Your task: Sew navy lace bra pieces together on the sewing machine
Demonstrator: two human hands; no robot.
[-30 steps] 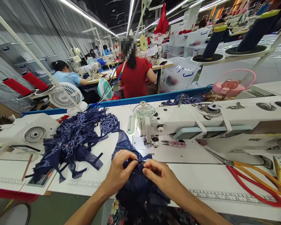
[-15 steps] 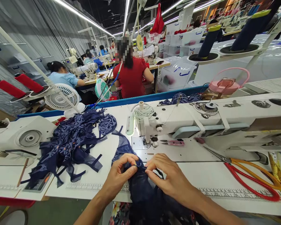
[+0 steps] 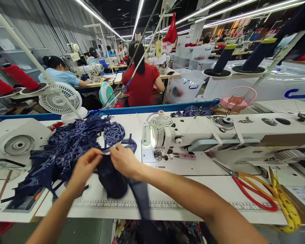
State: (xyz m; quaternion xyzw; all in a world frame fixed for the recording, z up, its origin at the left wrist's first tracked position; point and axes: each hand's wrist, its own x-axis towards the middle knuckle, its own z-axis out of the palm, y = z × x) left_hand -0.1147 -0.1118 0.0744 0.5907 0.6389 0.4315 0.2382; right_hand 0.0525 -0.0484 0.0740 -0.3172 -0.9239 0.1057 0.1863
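Observation:
Between both hands a navy sheer bra piece (image 3: 113, 183) hangs above the table, its lower part blurred by motion. My left hand (image 3: 87, 164) is closed on its upper edge, thumb and fingers pinched. Close by on the right, my right hand (image 3: 124, 161) grips the same edge, with its fingertips partly hidden. One long strip of the sheer cloth trails down over the table's front edge. Just behind and left of my hands lies a heap of navy patterned bra pieces (image 3: 73, 135), with a rounded patterned cup (image 3: 114, 133) at its right side.
A sewing machine (image 3: 193, 134) stands right of my hands, pink thread snips (image 3: 184, 156) beside its needle area. Large scissors (image 3: 256, 189) and a yellow tape measure (image 3: 286, 206) lie at right. Another machine (image 3: 17, 145) is at left. Two co-workers sit beyond the blue-edged table.
Both hands have moved left and slightly away from me with the bra piece, from in front of the needle area to beside the heap. The piece is now lifted off the table.

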